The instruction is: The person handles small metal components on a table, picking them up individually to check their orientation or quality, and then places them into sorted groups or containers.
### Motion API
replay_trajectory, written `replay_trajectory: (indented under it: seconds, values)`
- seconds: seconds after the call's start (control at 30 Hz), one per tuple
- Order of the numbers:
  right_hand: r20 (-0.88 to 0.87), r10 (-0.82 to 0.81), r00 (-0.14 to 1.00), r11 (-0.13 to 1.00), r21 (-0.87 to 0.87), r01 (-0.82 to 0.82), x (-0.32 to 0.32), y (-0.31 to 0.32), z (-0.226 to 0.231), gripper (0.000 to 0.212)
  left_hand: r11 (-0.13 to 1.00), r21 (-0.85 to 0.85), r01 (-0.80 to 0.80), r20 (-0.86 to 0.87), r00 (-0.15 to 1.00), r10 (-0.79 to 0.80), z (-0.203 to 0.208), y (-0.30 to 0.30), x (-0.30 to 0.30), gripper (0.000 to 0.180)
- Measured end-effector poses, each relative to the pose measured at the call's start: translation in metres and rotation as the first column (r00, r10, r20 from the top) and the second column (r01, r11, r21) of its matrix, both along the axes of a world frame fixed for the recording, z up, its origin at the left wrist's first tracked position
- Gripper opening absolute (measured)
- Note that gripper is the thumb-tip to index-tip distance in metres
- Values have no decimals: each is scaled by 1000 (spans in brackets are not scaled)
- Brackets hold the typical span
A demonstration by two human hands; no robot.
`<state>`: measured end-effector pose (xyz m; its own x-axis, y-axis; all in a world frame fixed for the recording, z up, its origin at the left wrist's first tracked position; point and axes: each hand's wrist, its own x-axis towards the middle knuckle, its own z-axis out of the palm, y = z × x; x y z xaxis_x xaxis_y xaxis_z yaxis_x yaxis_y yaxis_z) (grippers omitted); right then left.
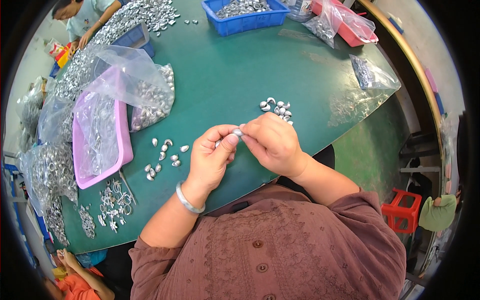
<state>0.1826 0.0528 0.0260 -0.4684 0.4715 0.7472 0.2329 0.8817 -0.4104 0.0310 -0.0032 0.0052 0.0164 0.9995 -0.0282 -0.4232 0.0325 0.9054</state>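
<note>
Over the table, my left hand [212, 152] and my right hand [272, 142] meet, their fingertips closed on a small silver metal piece [237, 132] with a ridged, rounded surface. Fingers cover much of it. A little more silver shows within the curled fingers of my left hand. To the left of that hand lie several loose, rounded silver metal pieces [164, 148], some of them curved like hooks. A second small group of silver pieces [281, 105] rests just beyond my right hand.
A pink basket [127, 145] with plastic bags stands left on the green table [225, 75]. Small metal parts [115, 202] lie nearer. A blue bin [245, 22] of silver pieces and a red tray [350, 35] stand far off. Co-workers sit left; a red stool [401, 212] stands right.
</note>
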Motion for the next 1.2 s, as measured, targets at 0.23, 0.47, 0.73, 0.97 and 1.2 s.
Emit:
replay_trajectory:
  seconds: [0.23,0.47,0.73,0.97,1.2]
  values:
    - [19,-105,994,980,-170,106,15,22,3,15,998,8,57,111,992,-58,0,4,-3,18]
    - [148,-190,971,956,-197,217,35,46,-7,8,987,56,151,149,976,-158,-5,4,-6,21]
    - [384,-154,910,948,-203,246,41,53,-8,13,969,78,234,210,946,-245,-5,6,-9,20]
    - [541,-160,825,927,-204,314,38,55,-10,20,968,6,251,334,912,-239,-3,8,-8,19]
    - [564,-238,790,925,-117,362,32,58,-15,21,956,-66,287,526,824,-211,-5,11,-14,24]
